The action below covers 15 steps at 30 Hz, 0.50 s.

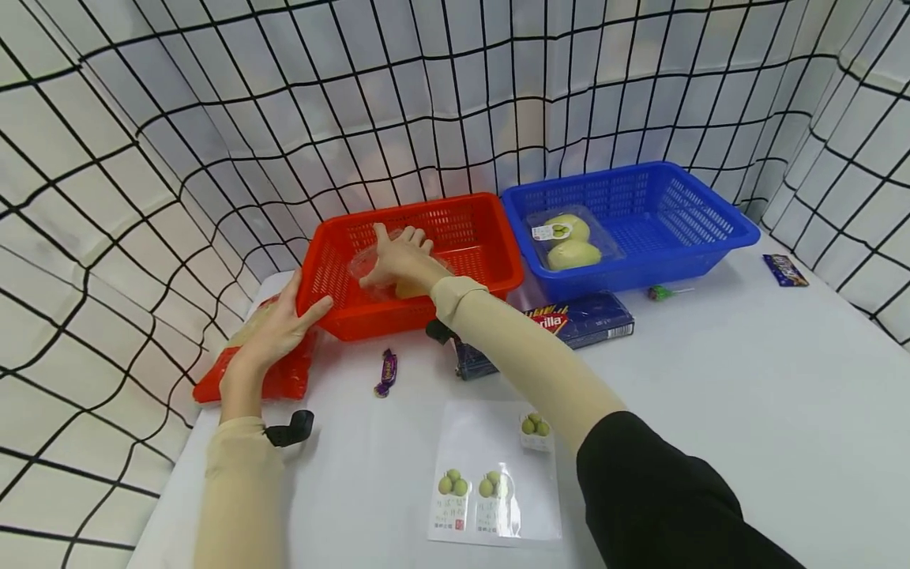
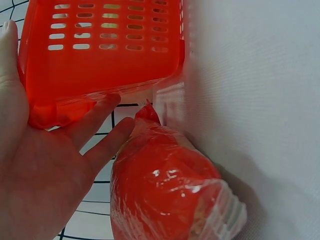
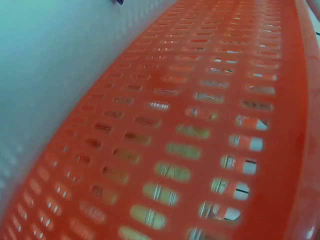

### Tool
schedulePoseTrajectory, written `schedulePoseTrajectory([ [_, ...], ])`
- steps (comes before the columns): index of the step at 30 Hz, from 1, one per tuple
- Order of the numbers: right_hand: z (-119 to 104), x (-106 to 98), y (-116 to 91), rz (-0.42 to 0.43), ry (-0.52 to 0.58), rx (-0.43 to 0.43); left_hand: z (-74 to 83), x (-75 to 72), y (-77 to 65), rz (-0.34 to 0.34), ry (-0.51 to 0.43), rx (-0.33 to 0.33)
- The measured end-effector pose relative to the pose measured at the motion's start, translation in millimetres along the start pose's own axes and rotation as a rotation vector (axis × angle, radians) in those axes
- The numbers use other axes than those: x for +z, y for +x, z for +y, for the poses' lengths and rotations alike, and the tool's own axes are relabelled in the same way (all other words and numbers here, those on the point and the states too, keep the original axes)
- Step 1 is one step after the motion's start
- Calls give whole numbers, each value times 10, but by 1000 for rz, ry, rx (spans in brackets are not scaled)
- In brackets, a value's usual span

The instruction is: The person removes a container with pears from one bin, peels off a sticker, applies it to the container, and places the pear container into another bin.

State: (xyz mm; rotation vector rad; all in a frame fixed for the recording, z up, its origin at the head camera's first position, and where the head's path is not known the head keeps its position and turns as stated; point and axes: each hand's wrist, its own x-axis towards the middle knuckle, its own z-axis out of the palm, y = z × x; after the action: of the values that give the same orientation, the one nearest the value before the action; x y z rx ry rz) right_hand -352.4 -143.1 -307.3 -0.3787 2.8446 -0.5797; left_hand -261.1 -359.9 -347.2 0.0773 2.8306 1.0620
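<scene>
Centrally, a red basket (image 1: 387, 320) stands on the white table (image 1: 711, 411), its walls pierced by slots; inside it, toward the left end, lies a clear plastic package (image 1: 361, 265) with yellowish contents (image 1: 410, 289). The right hand (image 1: 400, 257) is spread over this package, thumb toward the left and fingers toward the far wall; whether it is clamped on the package cannot be told, since its underside is hidden. The left hand (image 1: 277, 328), well apart from the right, lies with fingers extended and thumb spread at the basket's left end, touching it. Just right of the red basket stands a blue basket (image 1: 643, 273), in whose left part sits another clear package (image 1: 604, 243), bearing a label (image 1: 552, 231) and containing two pale green fruits (image 1: 573, 254). Beside the red basket's left end, a red bag (image 1: 287, 375) shows glossy transparent wrapping in the left wrist view. In front of the baskets lie a purple wrapped candy (image 1: 386, 373) and a dark blue box (image 1: 593, 320), partly covered by the right forearm; nearer the person, a clear sheet (image 1: 490, 442) carries three fruit-printed labels (image 1: 452, 498).
</scene>
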Motion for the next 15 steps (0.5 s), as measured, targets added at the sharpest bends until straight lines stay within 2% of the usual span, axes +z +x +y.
schedulePoseTrajectory([
  [5, 37, -46, 47, 49, -24, -39, -14, 5, -1, -2, -40, -13],
  [8, 49, -130, -26, 73, -21, -94, -24, 7, -2, -15, -43, -28],
  [15, 88, -475, -200, 115, 38, -243, -1, -3, -7, -17, -32, -27],
])
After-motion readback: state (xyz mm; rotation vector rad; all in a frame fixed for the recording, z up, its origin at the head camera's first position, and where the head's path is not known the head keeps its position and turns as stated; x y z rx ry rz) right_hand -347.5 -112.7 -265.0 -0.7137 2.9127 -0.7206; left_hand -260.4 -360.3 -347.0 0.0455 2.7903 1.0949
